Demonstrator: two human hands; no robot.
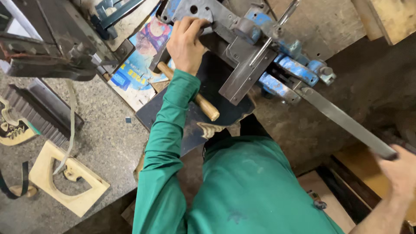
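Both hands work a blue bench press.

Head view: left hand [185, 43], fingers curled on the press head [203, 15], steadies it; right hand [398, 171] grips the long lever [346, 121] at its end for leverage. A hammer [203, 104] lies on the surface [104, 138] beside a colourful printed sheet [145, 56].

1. Your right hand [401, 171] is motion-blurred and cut off by the right edge, so its grip on the long lever [346, 121] is unclear.
2. Your left hand [186, 41] hides whatever its fingers press.
3. Your sleeve covers the middle of the wooden handle [207, 108].
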